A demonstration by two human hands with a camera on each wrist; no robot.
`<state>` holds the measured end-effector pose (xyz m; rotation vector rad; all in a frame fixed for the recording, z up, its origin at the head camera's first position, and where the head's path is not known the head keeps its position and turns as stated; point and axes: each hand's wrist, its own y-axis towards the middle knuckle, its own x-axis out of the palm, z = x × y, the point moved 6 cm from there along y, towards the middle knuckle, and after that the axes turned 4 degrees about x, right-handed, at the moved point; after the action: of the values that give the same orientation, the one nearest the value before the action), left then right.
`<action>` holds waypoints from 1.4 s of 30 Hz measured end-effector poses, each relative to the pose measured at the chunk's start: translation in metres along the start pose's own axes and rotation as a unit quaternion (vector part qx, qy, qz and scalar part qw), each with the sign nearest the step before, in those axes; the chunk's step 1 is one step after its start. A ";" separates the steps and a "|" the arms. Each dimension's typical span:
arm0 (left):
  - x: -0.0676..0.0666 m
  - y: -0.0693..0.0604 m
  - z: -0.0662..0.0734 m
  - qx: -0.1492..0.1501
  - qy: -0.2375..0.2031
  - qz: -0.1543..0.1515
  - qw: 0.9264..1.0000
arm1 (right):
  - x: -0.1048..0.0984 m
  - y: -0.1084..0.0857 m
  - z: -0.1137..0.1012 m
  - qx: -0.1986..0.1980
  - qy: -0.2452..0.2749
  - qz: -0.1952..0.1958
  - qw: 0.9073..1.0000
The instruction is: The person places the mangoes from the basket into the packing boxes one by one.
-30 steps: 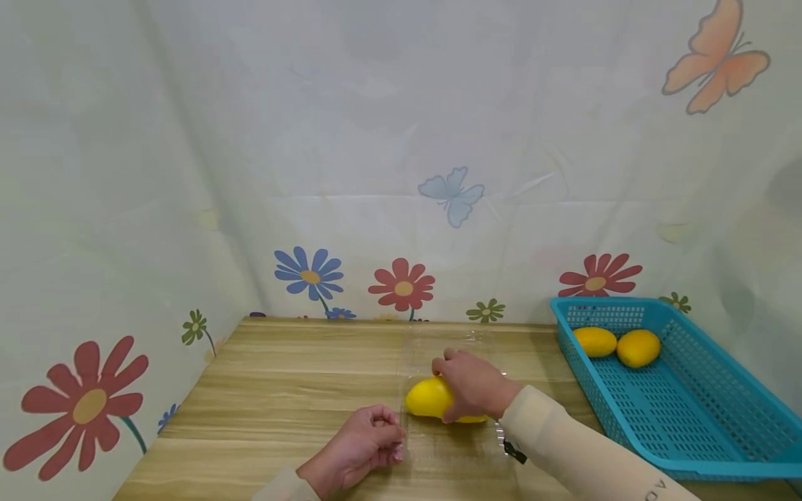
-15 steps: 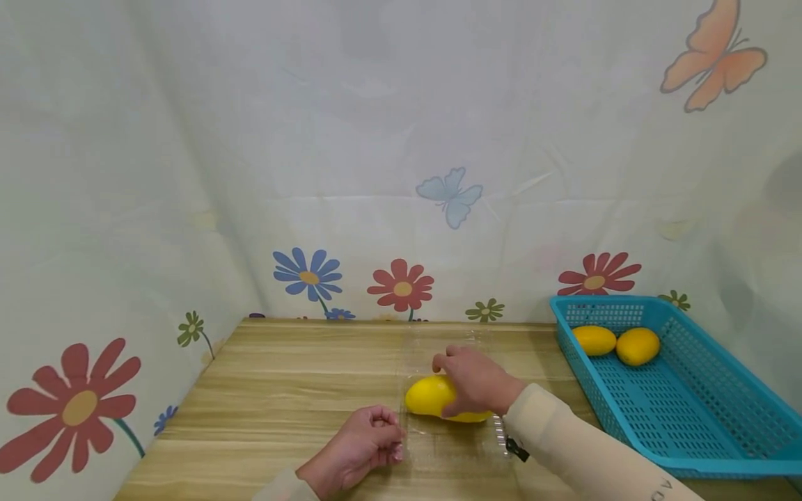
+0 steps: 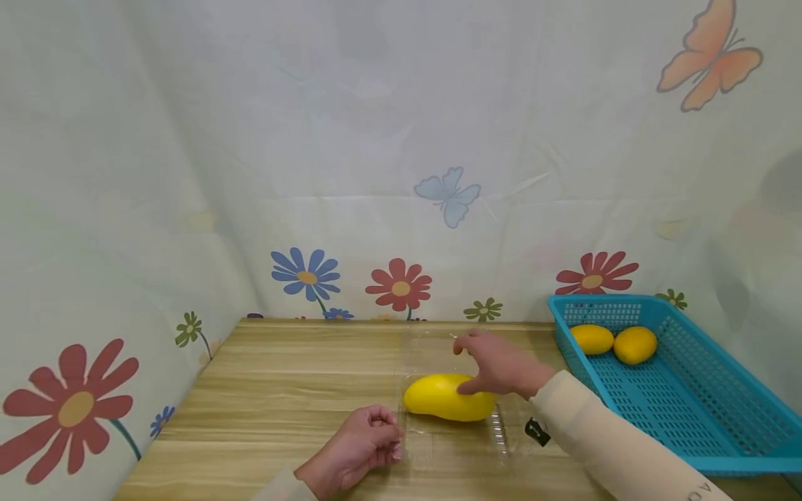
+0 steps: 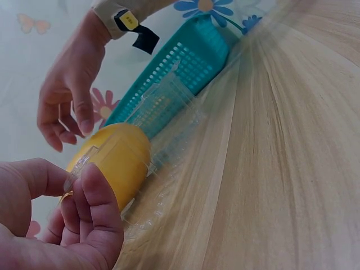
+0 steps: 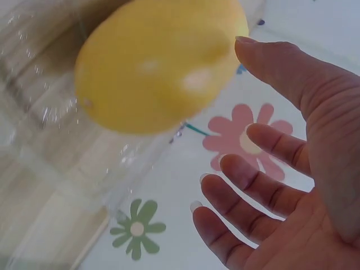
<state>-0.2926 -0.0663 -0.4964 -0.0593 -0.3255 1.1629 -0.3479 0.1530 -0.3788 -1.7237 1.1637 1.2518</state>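
Observation:
A yellow mango [image 3: 435, 399] lies in a clear plastic clamshell box [image 3: 447, 445] in the middle of the wooden table. My left hand [image 3: 357, 445] pinches the near left edge of the box between thumb and forefinger, seen closely in the left wrist view. Just over the mango's right end hovers my right hand [image 3: 501, 365], its fingers spread and loosely bent around nothing. In the right wrist view a gap separates the fingers [image 5: 247, 180] from the mango, while the thumb tip overlaps the fruit's edge; whether it touches is unclear.
To the right stands a blue perforated basket [image 3: 695, 424] with two more mangoes [image 3: 635, 346] at its far end. The box's transparent lid [image 3: 432, 348] lies folded back behind the mango. A flower-printed curtain [image 3: 351, 174] hangs along the back and left.
My right hand has let go of the mango and drawn away up and to the right. The mango stays in the box. My left hand keeps its pinch on the edge.

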 end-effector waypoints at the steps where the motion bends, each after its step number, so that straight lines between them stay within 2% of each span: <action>1: 0.000 0.000 0.000 0.000 0.000 0.000 1.000 | -0.003 -0.001 0.002 0.001 -0.001 0.002 1.000; 7: 0.000 0.000 -0.001 -0.004 -0.001 0.005 1.000 | -0.017 -0.008 0.013 0.009 -0.017 0.014 1.000; 12: -0.001 0.000 -0.002 -0.006 -0.001 0.008 1.000 | -0.028 -0.014 0.025 0.022 -0.005 0.020 1.000; 25: -0.001 0.001 -0.001 -0.003 -0.005 0.002 1.000 | -0.062 -0.026 0.059 0.018 -0.019 0.060 0.998; 36: -0.001 0.000 -0.002 0.000 -0.006 -0.002 1.000 | -0.083 -0.035 0.105 0.055 -0.027 0.094 0.994; 42: 0.000 -0.002 0.000 0.001 -0.004 -0.003 1.000 | -0.090 -0.038 0.133 0.071 -0.022 0.091 0.993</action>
<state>-0.2910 -0.0673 -0.4962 -0.0523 -0.3320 1.1570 -0.3683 0.3096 -0.3299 -1.5071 1.3738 1.2740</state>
